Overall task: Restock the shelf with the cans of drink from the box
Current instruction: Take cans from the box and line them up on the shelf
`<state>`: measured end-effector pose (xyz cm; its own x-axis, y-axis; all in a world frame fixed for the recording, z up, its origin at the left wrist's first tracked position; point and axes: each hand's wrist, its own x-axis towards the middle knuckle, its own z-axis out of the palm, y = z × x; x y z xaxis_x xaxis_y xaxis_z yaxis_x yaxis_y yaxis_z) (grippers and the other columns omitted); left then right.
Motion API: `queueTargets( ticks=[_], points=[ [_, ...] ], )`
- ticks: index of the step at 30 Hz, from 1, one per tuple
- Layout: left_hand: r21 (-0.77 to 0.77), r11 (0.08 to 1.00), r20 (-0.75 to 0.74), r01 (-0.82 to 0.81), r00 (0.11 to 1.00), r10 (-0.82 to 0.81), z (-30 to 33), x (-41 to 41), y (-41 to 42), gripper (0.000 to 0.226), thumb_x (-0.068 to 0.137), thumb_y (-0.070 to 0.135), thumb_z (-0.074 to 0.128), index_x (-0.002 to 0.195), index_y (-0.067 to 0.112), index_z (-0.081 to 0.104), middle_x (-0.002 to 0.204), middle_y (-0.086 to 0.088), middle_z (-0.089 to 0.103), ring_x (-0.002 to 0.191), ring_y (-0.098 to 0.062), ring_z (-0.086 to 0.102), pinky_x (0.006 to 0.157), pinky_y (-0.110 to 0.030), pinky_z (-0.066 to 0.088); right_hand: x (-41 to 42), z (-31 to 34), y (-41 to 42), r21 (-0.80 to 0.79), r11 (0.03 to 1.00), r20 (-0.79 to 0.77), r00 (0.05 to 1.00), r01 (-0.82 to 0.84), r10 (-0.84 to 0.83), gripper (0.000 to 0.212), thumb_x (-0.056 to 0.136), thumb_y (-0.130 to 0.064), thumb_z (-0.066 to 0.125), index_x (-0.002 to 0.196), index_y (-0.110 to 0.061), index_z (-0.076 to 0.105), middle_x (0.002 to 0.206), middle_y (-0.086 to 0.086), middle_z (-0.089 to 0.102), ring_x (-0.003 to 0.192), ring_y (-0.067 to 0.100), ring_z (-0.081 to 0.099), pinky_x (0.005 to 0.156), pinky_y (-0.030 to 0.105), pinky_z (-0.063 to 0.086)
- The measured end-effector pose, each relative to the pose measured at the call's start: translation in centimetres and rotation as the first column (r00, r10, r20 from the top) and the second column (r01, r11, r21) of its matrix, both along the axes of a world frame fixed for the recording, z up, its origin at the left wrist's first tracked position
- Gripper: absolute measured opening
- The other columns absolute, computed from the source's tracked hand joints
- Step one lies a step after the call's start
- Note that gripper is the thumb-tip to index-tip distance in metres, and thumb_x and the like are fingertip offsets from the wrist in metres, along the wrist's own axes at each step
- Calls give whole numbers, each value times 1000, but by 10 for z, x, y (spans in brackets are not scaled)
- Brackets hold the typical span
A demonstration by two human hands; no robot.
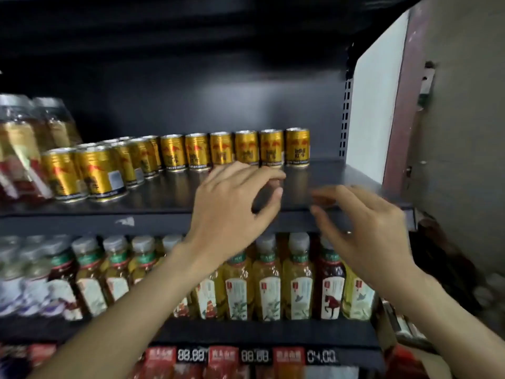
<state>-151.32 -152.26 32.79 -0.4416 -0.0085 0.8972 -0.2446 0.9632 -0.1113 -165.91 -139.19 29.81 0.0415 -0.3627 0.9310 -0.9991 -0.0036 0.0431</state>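
Both forearms reach in from the near edge, the left hand [235, 203] and right hand [366, 228] hovering over the dark shelf [164, 198] with each grip apart, fingers loosely spread and holding nothing. Across that shelf a row of gold cans [221, 149] runs from the clustered left end to the far right, with bare shelf in front, so restocking looks well begun but unfinished. No box can be made out with certainty, and bottled tea [269, 285] fills the shelf below.
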Motion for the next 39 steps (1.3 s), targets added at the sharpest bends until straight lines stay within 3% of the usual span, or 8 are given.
queueTargets(
  ticks=[7,12,17,19,22,29,36,39],
  points=[
    [199,973,-42,118,993,-112,-142,62,30,16,88,18,57,90,11,71,84,3,71,81,-12,62,73,-22,46,75,-142,22,245,965,159,985,-99,60,18,89,-22,54,94,-11,68,80,2,68,74,21,65,64,29,50],
    [585,794,391,-166,915,-97,-252,116,36,19,88,33,53,100,24,66,94,14,67,92,-8,59,77,-23,48,106,-251,41,629,736,359,933,-250,11,28,80,-18,64,108,-15,63,97,3,67,93,28,61,72,34,51],
    [676,552,670,-488,719,-184,-326,160,47,26,89,38,55,113,29,60,103,19,65,72,2,52,60,-20,41,121,-332,72,784,545,484,843,-299,-235,37,78,-18,71,114,-19,63,106,2,66,100,29,60,74,32,48],
    [684,499,694,-532,685,-222,-346,171,57,30,88,40,57,116,30,58,107,19,64,70,2,53,56,-17,39,127,-353,86,813,513,468,833,-276,-293,39,78,-24,71,115,-19,62,111,2,65,103,30,58,81,36,50],
    [722,449,687,-527,626,-369,-367,180,76,46,84,50,59,126,32,49,122,16,56,106,-4,53,76,-22,46,134,-371,104,851,474,412,847,-226,-337,57,71,-26,75,123,-21,51,124,6,60,115,34,53,90,47,49],
    [584,541,807,-605,363,-466,-401,190,121,96,64,56,76,139,22,28,141,1,36,127,-21,39,90,-32,40,146,-380,98,928,372,130,966,-39,-223,84,53,4,71,130,-18,45,128,14,57,119,38,53,89,48,50],
    [687,413,727,-599,557,-401,-421,196,127,82,65,46,80,130,20,37,133,2,48,118,-17,50,86,-29,43,135,-373,65,983,151,120,987,-104,-104,74,80,-7,62,145,-24,30,150,4,34,142,26,23,110,42,26],
    [734,285,678,-616,646,-349,-418,201,124,79,63,45,81,127,21,43,126,3,55,114,-17,54,86,-30,46,130,-366,57,984,155,95,993,-83,-68,74,73,-25,74,138,-25,40,145,0,43,139,21,30,109,37,26]
  ],
)
